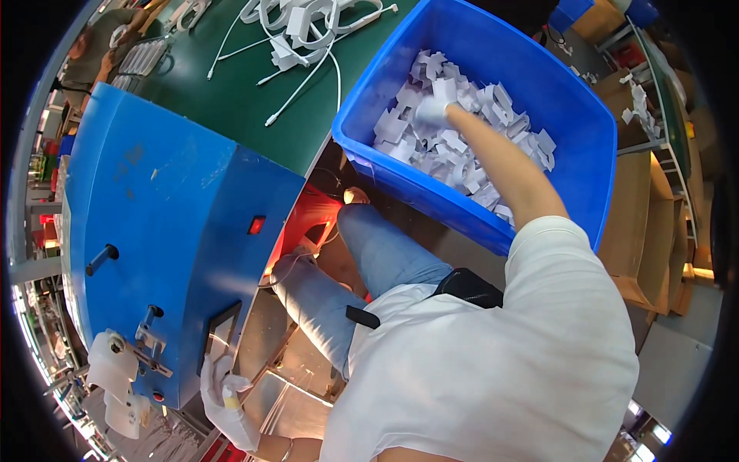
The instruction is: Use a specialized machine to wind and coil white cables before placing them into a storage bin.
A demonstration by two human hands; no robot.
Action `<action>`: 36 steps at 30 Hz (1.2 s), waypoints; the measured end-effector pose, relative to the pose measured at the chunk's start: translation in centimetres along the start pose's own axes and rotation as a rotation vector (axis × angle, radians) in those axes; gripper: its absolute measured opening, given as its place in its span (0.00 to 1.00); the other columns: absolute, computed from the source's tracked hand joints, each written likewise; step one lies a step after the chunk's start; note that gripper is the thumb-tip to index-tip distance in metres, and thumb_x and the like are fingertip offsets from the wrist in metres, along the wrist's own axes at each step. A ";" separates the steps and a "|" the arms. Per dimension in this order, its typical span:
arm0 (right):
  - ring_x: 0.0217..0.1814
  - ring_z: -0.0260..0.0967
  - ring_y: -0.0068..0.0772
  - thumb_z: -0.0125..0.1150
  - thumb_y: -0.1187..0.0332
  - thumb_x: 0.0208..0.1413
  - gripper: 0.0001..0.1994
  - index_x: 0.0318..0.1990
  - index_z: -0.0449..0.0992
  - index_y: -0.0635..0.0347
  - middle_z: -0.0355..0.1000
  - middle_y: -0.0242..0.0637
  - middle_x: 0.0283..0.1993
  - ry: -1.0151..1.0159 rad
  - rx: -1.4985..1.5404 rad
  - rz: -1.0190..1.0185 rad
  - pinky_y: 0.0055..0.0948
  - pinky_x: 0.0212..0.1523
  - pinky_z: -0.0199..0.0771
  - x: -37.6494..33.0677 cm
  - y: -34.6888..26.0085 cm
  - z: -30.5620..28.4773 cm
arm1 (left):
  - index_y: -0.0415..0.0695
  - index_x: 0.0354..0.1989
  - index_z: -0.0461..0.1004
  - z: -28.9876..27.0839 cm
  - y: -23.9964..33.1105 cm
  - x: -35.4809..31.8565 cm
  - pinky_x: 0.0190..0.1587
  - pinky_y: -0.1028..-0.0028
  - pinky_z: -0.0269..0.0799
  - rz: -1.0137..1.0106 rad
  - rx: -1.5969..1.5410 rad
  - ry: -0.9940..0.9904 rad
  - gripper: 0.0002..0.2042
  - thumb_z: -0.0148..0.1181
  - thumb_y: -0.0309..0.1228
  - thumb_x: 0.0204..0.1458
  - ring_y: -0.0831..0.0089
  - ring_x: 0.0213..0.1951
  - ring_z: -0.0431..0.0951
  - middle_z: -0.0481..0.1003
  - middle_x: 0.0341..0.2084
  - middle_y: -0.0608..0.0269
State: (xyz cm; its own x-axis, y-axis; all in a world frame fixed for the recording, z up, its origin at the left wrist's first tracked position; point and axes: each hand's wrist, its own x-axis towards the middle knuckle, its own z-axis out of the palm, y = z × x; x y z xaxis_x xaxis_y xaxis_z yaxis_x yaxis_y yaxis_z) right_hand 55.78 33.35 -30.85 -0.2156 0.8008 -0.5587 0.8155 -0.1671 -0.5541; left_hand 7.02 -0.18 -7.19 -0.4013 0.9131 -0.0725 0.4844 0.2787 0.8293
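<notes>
My right hand, in a white glove, reaches deep into a large blue bin on the right. The bin holds a heap of white folded pieces, like paper or thin card. One white folded piece stands at my right fingertips and looks pinched there, though white glove and white piece blend. My left hand, also gloved in white with a yellowish patch, is at lower left, fingers loosely bent and apart. It is beside the dark-framed panel of a blue machine and holds nothing visible.
White cables lie coiled on the green tabletop beyond the machine. A red switch and a white roll on a bracket are on the machine. Cardboard boxes stand right of the bin. Another person sits at far left.
</notes>
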 end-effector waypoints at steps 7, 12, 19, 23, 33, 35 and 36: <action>0.46 0.72 0.48 0.57 0.63 0.48 0.14 0.42 0.78 0.55 0.74 0.46 0.44 0.034 -0.037 -0.064 0.38 0.50 0.70 5.0 0.6 9.1 | 0.31 0.59 0.60 -0.5 0.6 -1.4 0.34 0.78 0.69 -0.108 0.075 0.013 0.35 0.54 0.51 0.53 0.77 0.27 0.72 0.73 0.41 0.46; 0.41 0.73 0.43 0.63 0.66 0.38 0.13 0.35 0.80 0.56 0.75 0.43 0.40 0.405 -0.308 0.047 0.36 0.41 0.73 11.8 9.6 8.9 | 0.31 0.59 0.60 0.2 1.3 -1.8 0.34 0.78 0.69 -0.087 0.063 0.038 0.36 0.55 0.52 0.53 0.76 0.27 0.72 0.73 0.41 0.46; 0.32 0.69 0.21 0.58 0.70 0.45 0.05 0.26 0.76 0.62 0.71 0.34 0.25 0.754 0.336 -0.514 0.22 0.31 0.68 -0.1 13.2 -0.4 | 0.32 0.58 0.62 0.5 0.5 0.1 0.37 0.77 0.68 0.006 -0.017 -0.014 0.35 0.54 0.53 0.53 0.76 0.26 0.72 0.74 0.36 0.50; 0.20 0.64 0.18 0.54 0.72 0.42 0.07 0.29 0.77 0.63 0.70 0.31 0.22 0.016 0.378 0.064 0.21 0.18 0.63 -12.3 1.7 -1.5 | 0.32 0.55 0.65 5.1 4.6 2.7 0.41 0.76 0.69 0.066 -0.138 -0.332 0.27 0.59 0.40 0.53 0.75 0.31 0.74 0.75 0.40 0.51; 0.13 0.54 0.15 0.51 0.69 0.56 0.05 0.36 0.70 0.60 0.62 0.27 0.21 -0.002 1.151 -0.322 0.16 0.13 0.54 -15.9 -7.8 -4.2 | 0.34 0.44 0.75 11.7 11.9 4.8 0.45 0.73 0.70 0.295 -0.184 -0.808 0.14 0.60 0.30 0.52 0.71 0.39 0.77 0.78 0.37 0.56; 0.15 0.57 0.15 0.51 0.67 0.58 0.06 0.36 0.69 0.58 0.65 0.30 0.24 -0.175 1.242 -0.500 0.16 0.13 0.55 -15.2 -9.1 -3.3 | 0.34 0.41 0.75 13.3 12.5 4.1 0.47 0.73 0.69 0.208 -0.117 -0.954 0.13 0.61 0.31 0.53 0.72 0.42 0.75 0.77 0.38 0.57; 0.16 0.58 0.15 0.52 0.68 0.57 0.05 0.37 0.69 0.59 0.66 0.30 0.25 -0.090 1.280 -0.528 0.17 0.14 0.57 -15.7 -11.3 -2.4 | 0.35 0.39 0.75 14.4 12.2 3.6 0.47 0.74 0.69 0.175 -0.176 -0.887 0.12 0.61 0.31 0.52 0.72 0.43 0.75 0.77 0.38 0.56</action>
State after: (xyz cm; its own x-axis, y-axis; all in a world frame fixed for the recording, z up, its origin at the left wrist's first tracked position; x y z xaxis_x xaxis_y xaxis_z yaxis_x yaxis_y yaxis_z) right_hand 51.23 24.02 -14.33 -0.4146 0.9022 -0.1188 -0.4167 -0.3043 -0.8566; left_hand 22.71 10.82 -5.29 0.4448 0.8518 -0.2766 0.3280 0.1324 0.9354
